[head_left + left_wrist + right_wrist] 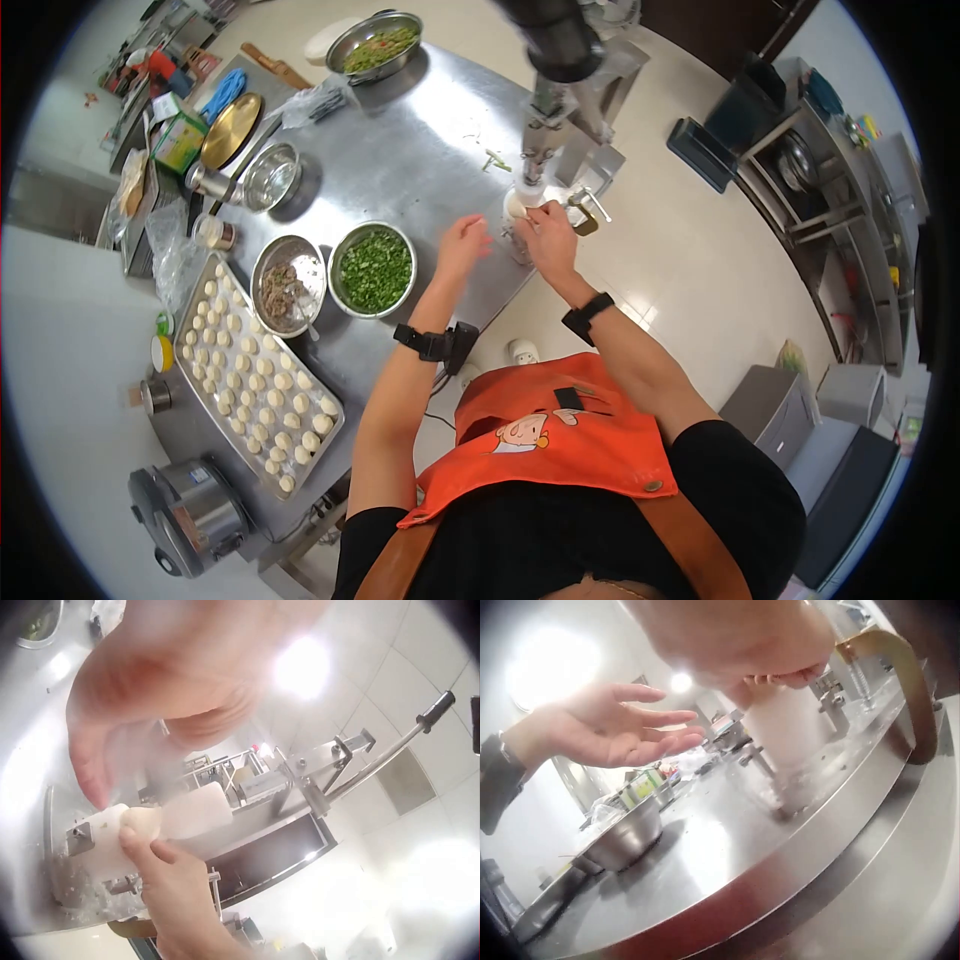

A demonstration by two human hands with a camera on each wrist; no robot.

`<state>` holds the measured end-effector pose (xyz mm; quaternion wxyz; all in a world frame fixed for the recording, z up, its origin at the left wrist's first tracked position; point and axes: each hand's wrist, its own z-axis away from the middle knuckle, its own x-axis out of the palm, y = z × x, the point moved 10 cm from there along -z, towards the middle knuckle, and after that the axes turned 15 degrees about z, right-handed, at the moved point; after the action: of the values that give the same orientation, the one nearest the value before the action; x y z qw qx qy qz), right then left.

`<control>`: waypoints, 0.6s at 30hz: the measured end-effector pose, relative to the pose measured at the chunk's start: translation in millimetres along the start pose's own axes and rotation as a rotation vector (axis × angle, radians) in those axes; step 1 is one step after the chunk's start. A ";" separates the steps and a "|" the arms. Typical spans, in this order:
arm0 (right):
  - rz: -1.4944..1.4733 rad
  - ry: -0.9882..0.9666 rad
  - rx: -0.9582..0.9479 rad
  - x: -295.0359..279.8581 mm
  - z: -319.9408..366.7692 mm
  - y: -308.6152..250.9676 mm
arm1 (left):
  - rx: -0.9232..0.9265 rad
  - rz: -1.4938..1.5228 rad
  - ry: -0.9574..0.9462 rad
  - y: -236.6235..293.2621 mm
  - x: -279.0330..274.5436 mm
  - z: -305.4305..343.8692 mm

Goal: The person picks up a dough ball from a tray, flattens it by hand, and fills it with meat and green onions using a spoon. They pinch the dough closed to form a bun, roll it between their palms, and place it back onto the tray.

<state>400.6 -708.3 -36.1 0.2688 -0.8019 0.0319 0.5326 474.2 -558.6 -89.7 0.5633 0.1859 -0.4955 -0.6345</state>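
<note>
My right hand (550,240) is at a hand press (540,135) clamped at the table edge, pinching a pale round piece of dough (142,822). In the left wrist view the dough sits between the press's lower white block (105,851) and upper white block (196,812), with my thumb against it. My left hand (464,247) hovers to the left of the press, fingers loosely extended and holding nothing. From the right wrist, that left hand shows palm and spread fingers. A long lever (390,754) sticks out from the press frame.
A tray (215,268) holds rows of dough balls. Near it stand a bowl of chopped greens (375,270), a bowl of meat filling (285,292) and a glossy metal bowl (271,176). A bowl of green vegetables (375,48) is at the far end. A rice cooker (195,515) stands lower left.
</note>
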 end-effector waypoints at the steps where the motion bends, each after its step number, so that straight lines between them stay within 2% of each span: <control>1: 0.000 0.013 -0.069 -17.6 2.5 -15.2 | -0.020 0.061 0.016 -2.8 -3.6 10.0; 2: -0.003 0.023 -0.141 -35.2 6.1 -33.5 | -0.145 0.214 -0.056 -10.2 2.5 23.5; 4: 0.034 -0.104 -0.497 -39.2 25.6 -86.3 | -0.377 0.523 -0.205 -19.3 17.3 56.7; 6: 0.045 -0.203 -0.900 -36.9 57.8 -126.1 | -0.420 0.693 -0.259 -40.9 2.0 71.4; 7: -0.087 -0.254 -0.946 -51.6 63.4 -141.6 | -0.434 0.774 -0.296 -45.8 -3.6 78.7; 9: -0.155 -0.432 -0.829 -85.2 60.7 -166.0 | -0.363 0.776 -0.134 -42.0 -42.6 100.0; 11: -0.778 -0.658 -0.915 -138.2 78.2 -215.0 | -0.260 0.722 -0.003 -19.1 -62.2 135.1; 12: -1.302 -1.040 -0.992 -171.1 109.1 -243.1 | -0.199 0.660 0.044 11.7 -56.0 165.4; 13: -1.624 -1.272 -1.055 -228.7 118.4 -275.4 | -0.143 0.598 0.084 26.8 -56.8 183.8; 14: -1.760 -1.388 -1.088 -264.7 130.5 -292.1 | -0.179 0.654 0.088 12.4 -65.8 185.3; 15: -1.919 -1.733 -0.947 -295.6 134.1 -311.3 | -0.214 0.713 0.090 -7.3 -79.3 181.9; 17: -2.204 -2.066 -0.717 -325.5 146.5 -345.7 | -0.229 0.807 0.055 -27.7 -89.5 187.7; 18: -2.353 -2.040 -0.682 -331.1 162.7 -364.9 | -0.207 0.839 0.016 -29.7 -91.7 193.6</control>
<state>245.0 -399.1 350.4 -0.2356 -0.2783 0.8784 -0.3090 331.9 -398.7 -59.0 0.7919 -0.0844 -0.4577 -0.3954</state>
